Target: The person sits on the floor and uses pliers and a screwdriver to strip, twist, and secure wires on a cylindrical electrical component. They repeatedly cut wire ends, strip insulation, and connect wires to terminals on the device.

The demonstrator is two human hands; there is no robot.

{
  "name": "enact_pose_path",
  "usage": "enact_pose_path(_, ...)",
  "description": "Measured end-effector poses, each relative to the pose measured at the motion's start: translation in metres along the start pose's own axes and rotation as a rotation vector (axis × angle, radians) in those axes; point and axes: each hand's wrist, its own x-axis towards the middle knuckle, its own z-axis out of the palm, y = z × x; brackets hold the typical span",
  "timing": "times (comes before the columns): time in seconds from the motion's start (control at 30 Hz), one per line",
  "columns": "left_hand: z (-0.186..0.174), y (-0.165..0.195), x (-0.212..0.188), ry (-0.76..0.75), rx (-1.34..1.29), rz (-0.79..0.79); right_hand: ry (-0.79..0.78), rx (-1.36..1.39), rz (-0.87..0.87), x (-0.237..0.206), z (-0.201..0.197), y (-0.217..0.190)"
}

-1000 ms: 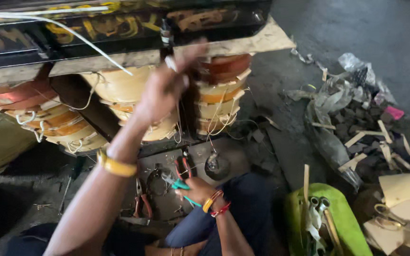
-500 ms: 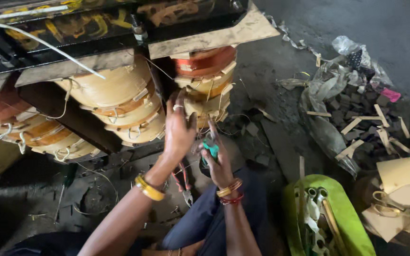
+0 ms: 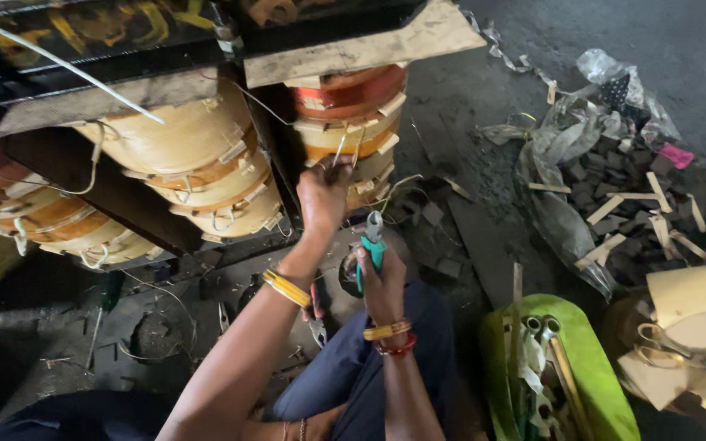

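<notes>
My left hand point(image 3: 321, 198) is raised to the right-hand coil stack point(image 3: 353, 122), its fingers pinched on a thin wire lead point(image 3: 338, 155) that sticks out of the windings. My right hand point(image 3: 382, 282) is just below it and grips green-handled pliers point(image 3: 372, 241) with the jaws pointing up, a short way under the wire. Both wrists carry yellow and red bangles. The wound coils are tan and orange, stacked under a dark frame point(image 3: 124, 49).
A second tan coil stack point(image 3: 189, 163) and a third point(image 3: 34, 212) stand to the left. Red-handled pliers point(image 3: 317, 314) lie on the dirty floor. A green bag of tools point(image 3: 561, 367) is at right, with plastic-wrapped scrap and wood strips point(image 3: 614, 188) beyond.
My left hand came down from the top of the coils to the right stack's wire. My right hand lifted the green pliers off the floor up toward it.
</notes>
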Motion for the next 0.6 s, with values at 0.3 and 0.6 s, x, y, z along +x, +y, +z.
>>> enact_pose_path(0.3,-0.044,0.009,-0.006,-0.101,0.353,0.085,0.123,0.019,0.014,0.004,-0.008,-0.001)
enact_pose_path(0.6,-0.096,0.055,-0.048,-0.626,-1.231,-0.703,0.006,-0.134,-0.029,0.012,-0.009,0.044)
